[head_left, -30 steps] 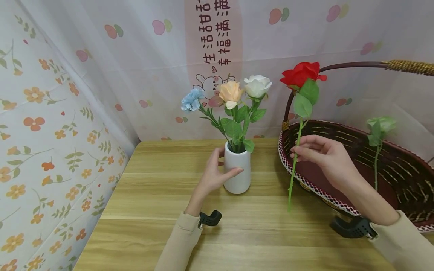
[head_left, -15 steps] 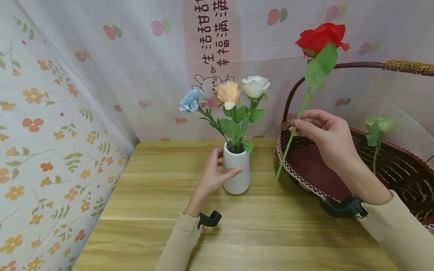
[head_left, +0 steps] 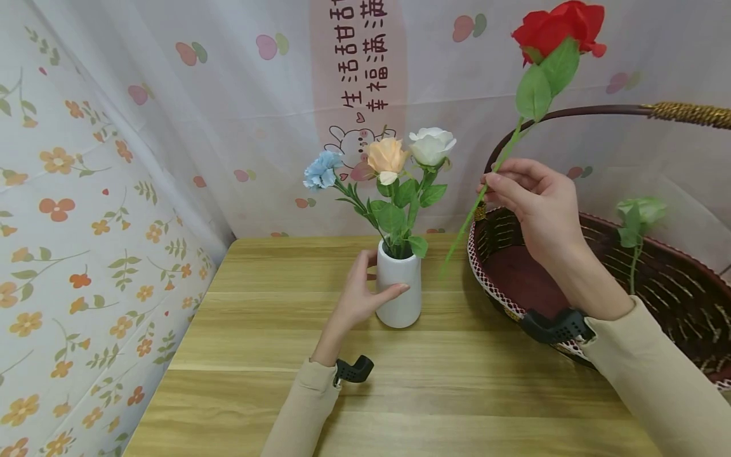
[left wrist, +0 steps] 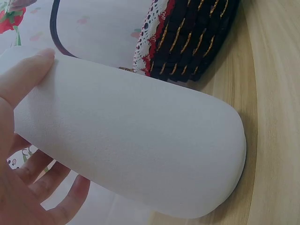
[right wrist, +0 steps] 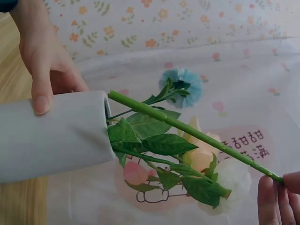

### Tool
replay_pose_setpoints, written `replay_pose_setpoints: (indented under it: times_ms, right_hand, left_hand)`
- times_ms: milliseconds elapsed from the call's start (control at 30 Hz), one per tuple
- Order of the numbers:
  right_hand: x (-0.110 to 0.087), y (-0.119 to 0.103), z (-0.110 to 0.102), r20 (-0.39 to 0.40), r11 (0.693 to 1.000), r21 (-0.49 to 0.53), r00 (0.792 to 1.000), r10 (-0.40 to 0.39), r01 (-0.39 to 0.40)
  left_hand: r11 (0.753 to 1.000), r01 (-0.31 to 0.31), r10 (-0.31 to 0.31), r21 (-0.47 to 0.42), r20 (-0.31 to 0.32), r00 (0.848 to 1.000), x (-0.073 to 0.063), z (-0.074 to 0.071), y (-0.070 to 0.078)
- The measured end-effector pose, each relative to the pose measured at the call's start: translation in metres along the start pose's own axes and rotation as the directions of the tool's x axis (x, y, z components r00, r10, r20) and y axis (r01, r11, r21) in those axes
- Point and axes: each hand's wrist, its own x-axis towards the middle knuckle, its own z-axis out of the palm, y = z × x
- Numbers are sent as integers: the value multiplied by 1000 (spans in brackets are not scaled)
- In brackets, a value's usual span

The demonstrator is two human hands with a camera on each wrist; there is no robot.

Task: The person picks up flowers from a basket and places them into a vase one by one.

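Three flowers stand in the white vase your left hand grips on the worktop, so brace it and bring upright the tilted red rose your right hand pinches by the stem to the vase's right.

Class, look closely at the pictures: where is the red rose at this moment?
In the head view, the red rose is at the upper right, its stem pinched by the right hand, with the white vase lower down to its left.
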Motion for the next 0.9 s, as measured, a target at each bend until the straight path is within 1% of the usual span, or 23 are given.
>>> replay_pose_setpoints:
  times_ms: [267, 500, 633, 900]
  right_hand:
    - [12, 9, 5, -59, 999, 11, 997, -45, 46]
    - [20, 18, 13, -113, 996, 4, 990, -89, 90]
    - [22, 23, 18, -126, 995, -34, 987, -101, 98]
    - [23, 34, 27, -115, 982, -134, 982, -147, 131]
  left_hand:
    - [1000, 12, -12, 3, 7, 1000, 0, 0, 1]
    - [1000, -1, 1, 6, 2, 1000, 0, 1, -1]
    - [1000, 0, 0, 7, -2, 1000, 0, 1, -1]
    - [1000, 6, -6, 13, -3, 1000, 0, 1, -1]
